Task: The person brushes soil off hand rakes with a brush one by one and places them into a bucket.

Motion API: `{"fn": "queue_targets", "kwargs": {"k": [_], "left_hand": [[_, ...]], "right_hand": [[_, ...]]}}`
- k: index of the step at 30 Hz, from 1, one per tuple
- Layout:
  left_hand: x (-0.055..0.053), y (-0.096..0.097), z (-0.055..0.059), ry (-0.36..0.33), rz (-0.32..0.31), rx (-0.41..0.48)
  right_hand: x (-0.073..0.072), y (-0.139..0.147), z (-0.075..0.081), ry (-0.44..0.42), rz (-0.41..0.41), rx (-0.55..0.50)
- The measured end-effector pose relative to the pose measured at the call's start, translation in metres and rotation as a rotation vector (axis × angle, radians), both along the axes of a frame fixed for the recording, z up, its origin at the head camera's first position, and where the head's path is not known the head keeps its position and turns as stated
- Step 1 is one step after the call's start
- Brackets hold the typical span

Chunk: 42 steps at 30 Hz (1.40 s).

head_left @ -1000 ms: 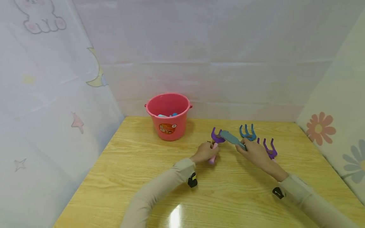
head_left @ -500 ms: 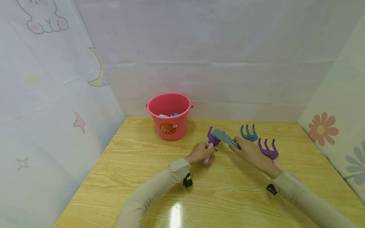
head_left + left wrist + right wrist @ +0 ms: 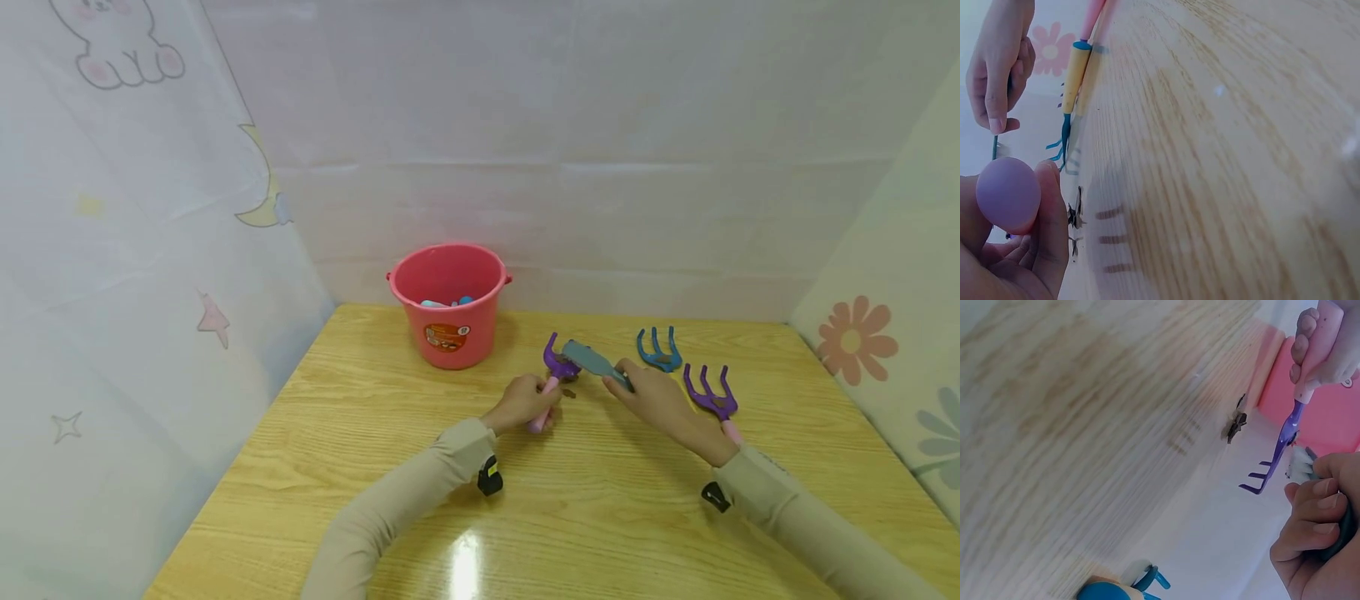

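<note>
My left hand [image 3: 521, 402] grips the pink handle of a small purple garden hand rake [image 3: 557, 360], which is raised above the table, tines pointing away. In the left wrist view the round handle end [image 3: 1009, 194] faces the camera. A grey-green brush [image 3: 591, 359] is in my right hand [image 3: 654, 402], fingers curled round its handle. Its white bristles [image 3: 1299, 464] are at the rake's head, seen in the right wrist view; whether they touch is hard to tell. Dark brown bits [image 3: 1235, 426] lie on the wood beneath the rake.
A pink-red bucket [image 3: 453, 354] with light blue items inside stands at the back. To the right lie a blue hand rake [image 3: 662, 360] with a yellow handle [image 3: 1077, 78] and another purple rake [image 3: 712, 402], brown bits on both. Printed cloth [image 3: 637, 208] surrounds the table [image 3: 360, 400].
Both hands have shifted slightly left, bringing rake and brush along. Brown bits on the table beside the rake have come into sight. The second purple rake shows more fully.
</note>
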<state>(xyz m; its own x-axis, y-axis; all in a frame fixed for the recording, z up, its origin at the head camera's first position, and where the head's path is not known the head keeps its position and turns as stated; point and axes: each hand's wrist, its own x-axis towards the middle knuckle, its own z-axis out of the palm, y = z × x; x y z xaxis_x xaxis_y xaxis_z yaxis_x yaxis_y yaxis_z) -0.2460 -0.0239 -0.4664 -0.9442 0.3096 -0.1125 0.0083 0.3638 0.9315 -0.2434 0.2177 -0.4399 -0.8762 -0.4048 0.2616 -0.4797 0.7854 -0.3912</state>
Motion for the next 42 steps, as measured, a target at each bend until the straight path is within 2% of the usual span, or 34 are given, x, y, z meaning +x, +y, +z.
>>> {"fn": "queue_targets", "kwargs": {"k": [10, 19, 27, 37, 40, 42], "left_hand": [[0.001, 0.002, 0.000, -0.006, -0.001, -0.027], [0.000, 0.003, -0.003, -0.010, 0.025, -0.027], [0.000, 0.004, -0.002, -0.022, 0.031, -0.019], [0.001, 0.001, -0.001, -0.007, 0.025, -0.001], [0.001, 0.000, -0.003, -0.003, 0.025, 0.007], [0.000, 0.000, -0.004, -0.005, 0.029, 0.009]], "right_hand": [[0.000, -0.002, -0.003, 0.063, 0.049, -0.003], [0.002, 0.006, 0.001, 0.002, -0.007, -0.024], [0.000, 0.002, -0.001, 0.010, 0.048, -0.007], [-0.002, 0.009, -0.005, 0.018, -0.038, -0.001], [-0.004, 0.010, -0.005, 0.037, -0.041, 0.003], [-0.004, 0.009, -0.004, 0.016, -0.027, -0.016]]}}
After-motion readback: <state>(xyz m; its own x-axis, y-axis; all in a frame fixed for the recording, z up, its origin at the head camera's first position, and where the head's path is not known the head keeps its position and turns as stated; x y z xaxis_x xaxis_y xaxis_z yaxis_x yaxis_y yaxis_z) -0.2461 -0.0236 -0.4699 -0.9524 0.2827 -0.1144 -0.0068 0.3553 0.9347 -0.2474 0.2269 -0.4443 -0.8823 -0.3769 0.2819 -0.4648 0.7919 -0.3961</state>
